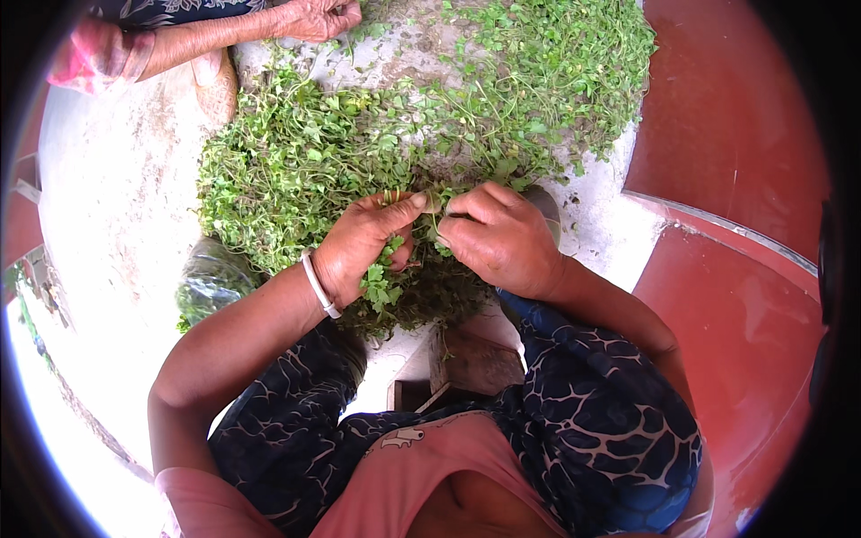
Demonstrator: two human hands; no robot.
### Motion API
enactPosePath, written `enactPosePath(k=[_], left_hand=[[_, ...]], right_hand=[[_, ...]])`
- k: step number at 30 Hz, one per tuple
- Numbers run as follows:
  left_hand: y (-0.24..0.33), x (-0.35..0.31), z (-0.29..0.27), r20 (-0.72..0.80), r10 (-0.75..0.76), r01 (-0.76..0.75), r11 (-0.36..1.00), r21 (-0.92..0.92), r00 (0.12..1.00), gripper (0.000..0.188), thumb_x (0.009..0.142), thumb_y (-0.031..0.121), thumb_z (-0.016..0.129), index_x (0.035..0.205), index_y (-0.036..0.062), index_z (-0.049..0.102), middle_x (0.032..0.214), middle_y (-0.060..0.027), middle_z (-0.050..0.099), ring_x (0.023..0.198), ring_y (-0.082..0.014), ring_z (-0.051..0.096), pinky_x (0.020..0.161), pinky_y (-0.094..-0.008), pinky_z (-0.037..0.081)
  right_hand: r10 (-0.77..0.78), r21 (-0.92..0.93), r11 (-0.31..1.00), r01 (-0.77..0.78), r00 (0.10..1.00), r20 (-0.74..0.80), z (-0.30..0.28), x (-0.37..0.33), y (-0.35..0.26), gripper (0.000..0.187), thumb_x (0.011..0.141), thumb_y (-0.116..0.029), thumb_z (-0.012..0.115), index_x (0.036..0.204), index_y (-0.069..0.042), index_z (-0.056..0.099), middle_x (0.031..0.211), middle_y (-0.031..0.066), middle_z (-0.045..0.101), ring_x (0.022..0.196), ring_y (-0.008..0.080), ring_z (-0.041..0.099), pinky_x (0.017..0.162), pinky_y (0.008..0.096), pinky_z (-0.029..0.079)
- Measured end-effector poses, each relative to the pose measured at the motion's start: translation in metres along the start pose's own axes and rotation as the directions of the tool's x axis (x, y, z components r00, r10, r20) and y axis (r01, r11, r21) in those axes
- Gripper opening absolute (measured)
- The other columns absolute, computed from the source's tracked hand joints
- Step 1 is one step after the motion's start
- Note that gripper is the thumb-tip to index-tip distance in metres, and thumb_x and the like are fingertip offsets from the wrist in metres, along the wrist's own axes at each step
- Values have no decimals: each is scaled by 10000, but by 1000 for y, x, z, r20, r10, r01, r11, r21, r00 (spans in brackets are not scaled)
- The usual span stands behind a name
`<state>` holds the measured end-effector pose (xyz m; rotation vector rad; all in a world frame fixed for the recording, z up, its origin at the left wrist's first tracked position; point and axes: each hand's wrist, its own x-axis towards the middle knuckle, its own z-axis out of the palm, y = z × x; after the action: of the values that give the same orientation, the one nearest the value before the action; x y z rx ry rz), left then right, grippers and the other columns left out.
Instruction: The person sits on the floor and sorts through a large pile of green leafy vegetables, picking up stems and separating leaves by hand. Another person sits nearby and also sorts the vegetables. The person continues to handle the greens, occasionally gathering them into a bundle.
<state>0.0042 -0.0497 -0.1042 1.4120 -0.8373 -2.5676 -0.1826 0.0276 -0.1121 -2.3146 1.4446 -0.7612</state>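
Observation:
Leafy green herb stems [380,285] hang below my left hand [369,240], whose fingers are closed around them; a white bangle [320,283] circles that wrist. Close beside it, my right hand [502,235] has its thumb and fingers pinched together on a thin stem that runs between the two hands. Both hands are above a wide, loose pile of cut green herbs [296,166] spread on the ground. The tips of my right fingers are partly hidden, so the exact spot of the pinch is hard to make out.
More herbs [574,72] lie toward the far right. At the top left, another person's hand [314,18] reaches over the pile's far edge. A clear plastic bag [215,280] with greens stands left of my knees. Red panels [726,117] line the right side.

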Motion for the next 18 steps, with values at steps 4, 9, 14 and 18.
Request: enactPosePath(k=[4, 9, 14, 18], left_hand=[[1, 1, 5, -60, 10, -10, 1000, -2, 998, 207, 859, 264, 647, 918, 72, 598, 549, 7, 475, 458, -94, 408, 440, -246, 299], [10, 2, -3, -76, 88, -86, 996, 38, 993, 190, 850, 216, 655, 943, 61, 596, 578, 13, 496, 466, -89, 434, 454, -234, 329], [18, 3, -19, 79, 105, -119, 974, 195, 991, 172, 876, 168, 620, 984, 39, 584, 681, 4, 530, 503, -82, 464, 473, -231, 372], [22, 0, -23, 199, 13, -75, 949, 306, 980, 185, 880, 183, 621, 991, 38, 593, 716, 2, 546, 520, -75, 470, 483, -226, 388]], right_hand=[[-38, -49, 998, 40, 998, 53, 4, -3, 0, 81, 669, -128, 624, 737, -127, 580, 780, 10, 491, 748, 181, 501, 651, 291, 444], [77, 44, 996, -83, 989, 128, 8, -8, 0, 99, 742, -167, 641, 817, -127, 590, 800, 27, 513, 756, 215, 527, 675, 325, 454], [372, 347, 845, -408, 913, 168, 2, -16, 12, 203, 863, -200, 589, 994, -45, 582, 926, 131, 568, 827, 317, 586, 717, 377, 483], [489, 495, 728, -475, 865, 112, -12, 0, 22, 263, 857, -171, 607, 1098, -71, 575, 1107, 106, 551, 977, 250, 585, 784, 356, 482]])
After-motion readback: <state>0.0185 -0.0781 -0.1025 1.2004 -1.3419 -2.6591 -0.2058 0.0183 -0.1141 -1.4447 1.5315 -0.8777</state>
